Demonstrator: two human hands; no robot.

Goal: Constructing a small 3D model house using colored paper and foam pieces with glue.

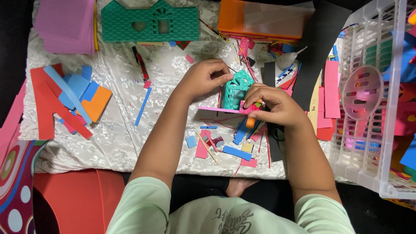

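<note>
While both hands meet over the white cloth (pixel 130 143), the left hand (pixel 203 78) pinches the teal house (pixel 236 90) at its roof, grip narrow. The right hand (pixel 277 106) holds its base, grip closed on a pink strip (pixel 219 109). Foam scraps (pixel 236 152) lie just below; a white basket (pixel 368 130) stands right.

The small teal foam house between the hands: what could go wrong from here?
1. The small teal house stands on a thin pink strip, pinched only at its top by the left hand; it may tip or bend.
2. The right hand presses a small pink patterned piece at the base; it could slip askew.
3. Loose foam scraps crowd the cloth below and could snag or stick.
</note>
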